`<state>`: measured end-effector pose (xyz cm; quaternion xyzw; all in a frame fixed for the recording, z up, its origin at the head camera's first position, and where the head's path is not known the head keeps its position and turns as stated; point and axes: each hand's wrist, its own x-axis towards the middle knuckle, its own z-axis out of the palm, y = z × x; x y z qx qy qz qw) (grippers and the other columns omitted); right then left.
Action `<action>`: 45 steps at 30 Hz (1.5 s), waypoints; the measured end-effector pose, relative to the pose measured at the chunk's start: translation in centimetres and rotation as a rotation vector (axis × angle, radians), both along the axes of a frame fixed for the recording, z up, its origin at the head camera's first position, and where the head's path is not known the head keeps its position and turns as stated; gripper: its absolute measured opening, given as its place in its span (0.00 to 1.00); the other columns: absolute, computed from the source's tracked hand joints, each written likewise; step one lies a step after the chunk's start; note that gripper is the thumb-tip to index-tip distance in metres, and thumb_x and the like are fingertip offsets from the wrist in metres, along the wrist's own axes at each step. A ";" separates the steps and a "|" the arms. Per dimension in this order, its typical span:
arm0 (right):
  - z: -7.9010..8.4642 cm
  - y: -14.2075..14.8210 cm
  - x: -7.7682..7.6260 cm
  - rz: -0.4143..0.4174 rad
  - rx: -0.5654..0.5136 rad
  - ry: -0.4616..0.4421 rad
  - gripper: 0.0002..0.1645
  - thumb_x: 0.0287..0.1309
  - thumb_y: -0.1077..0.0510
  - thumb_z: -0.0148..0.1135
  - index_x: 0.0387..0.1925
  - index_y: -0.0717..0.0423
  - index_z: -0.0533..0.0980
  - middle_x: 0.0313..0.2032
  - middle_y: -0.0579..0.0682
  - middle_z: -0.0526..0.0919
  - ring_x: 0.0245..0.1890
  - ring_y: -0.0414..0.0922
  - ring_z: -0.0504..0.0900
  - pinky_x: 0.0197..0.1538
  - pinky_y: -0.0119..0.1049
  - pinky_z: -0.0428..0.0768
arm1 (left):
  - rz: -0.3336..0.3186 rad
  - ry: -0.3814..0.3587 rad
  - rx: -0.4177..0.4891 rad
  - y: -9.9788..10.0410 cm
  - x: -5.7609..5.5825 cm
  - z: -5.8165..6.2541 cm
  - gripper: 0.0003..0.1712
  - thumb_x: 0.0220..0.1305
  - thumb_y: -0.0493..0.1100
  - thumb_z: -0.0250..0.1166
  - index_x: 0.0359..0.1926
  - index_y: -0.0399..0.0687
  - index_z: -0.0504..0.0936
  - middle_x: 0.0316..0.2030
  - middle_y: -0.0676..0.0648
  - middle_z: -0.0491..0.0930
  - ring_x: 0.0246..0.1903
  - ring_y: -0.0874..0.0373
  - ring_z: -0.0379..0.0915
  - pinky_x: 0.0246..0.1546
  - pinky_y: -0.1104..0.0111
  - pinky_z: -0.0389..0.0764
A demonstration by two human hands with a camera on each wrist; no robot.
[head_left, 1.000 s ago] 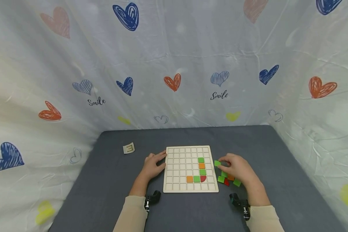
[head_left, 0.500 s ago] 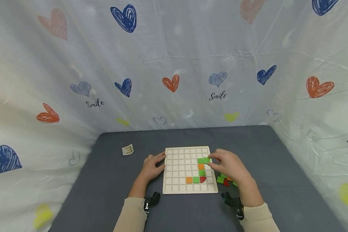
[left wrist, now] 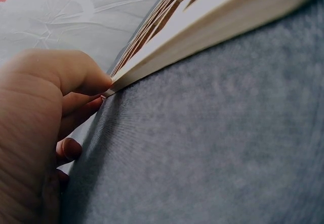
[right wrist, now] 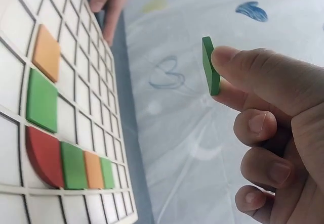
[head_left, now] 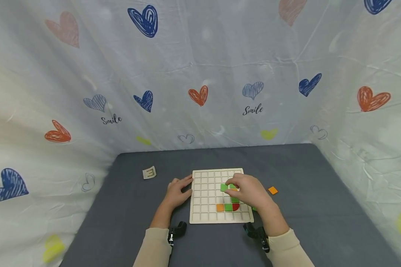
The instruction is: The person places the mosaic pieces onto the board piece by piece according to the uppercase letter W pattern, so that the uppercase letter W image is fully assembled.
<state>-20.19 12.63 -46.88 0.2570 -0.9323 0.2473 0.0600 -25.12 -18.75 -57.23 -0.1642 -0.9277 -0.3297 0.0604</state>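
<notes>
My right hand (head_left: 248, 189) pinches a green square tile (right wrist: 210, 66) between thumb and index finger, above the pale gridded board (head_left: 202, 198). In the right wrist view the tile is held on edge, apart from the board, with the other fingers curled. Tiles lie in a bent line on the board: an orange square (head_left: 220, 207), a green square (head_left: 228, 207), a red rounded-corner piece (head_left: 235, 207), then more green and orange ones, partly behind the right hand. At the board's left edge, my left hand (head_left: 177, 194) touches the side with its thumb and fingertips.
A loose orange tile (head_left: 272, 190) lies on the dark grey table (head_left: 214, 241) right of the board. A green tile (head_left: 254, 208) peeks out behind the right forearm. Toward the back left sits a small printed paper piece (head_left: 149, 172). A heart-patterned curtain (head_left: 200, 122) surrounds the table.
Carrying the green tile, my right hand has moved left from beside the board to over it. The loose orange tile has come into sight. My left hand stays at the board's edge.
</notes>
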 end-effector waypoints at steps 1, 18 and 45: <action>-0.2 -0.2 0.0 0.009 0.006 0.000 0.15 0.59 0.50 0.75 0.46 0.49 0.88 0.28 0.39 0.75 0.24 0.34 0.66 0.29 0.33 0.68 | -0.001 0.000 0.001 0.0 0.0 0.0 0.30 0.67 0.44 0.65 0.70 0.47 0.78 0.71 0.51 0.72 0.44 0.52 0.67 0.51 0.51 0.63; -5.0 -2.6 -0.8 0.005 0.081 -0.106 0.09 0.60 0.51 0.73 0.42 0.47 0.89 0.33 0.39 0.81 0.31 0.37 0.77 0.36 0.37 0.77 | -0.017 0.000 0.000 -0.2 -0.1 0.1 0.29 0.69 0.44 0.65 0.70 0.46 0.77 0.71 0.50 0.72 0.45 0.53 0.67 0.51 0.51 0.62; -5.6 -1.9 -0.9 -0.074 0.001 -0.135 0.11 0.60 0.52 0.74 0.44 0.47 0.90 0.38 0.42 0.86 0.35 0.40 0.81 0.39 0.42 0.81 | -0.001 -0.005 -0.023 -0.2 -0.1 -0.1 0.29 0.69 0.45 0.65 0.70 0.48 0.77 0.71 0.53 0.71 0.43 0.55 0.66 0.52 0.52 0.63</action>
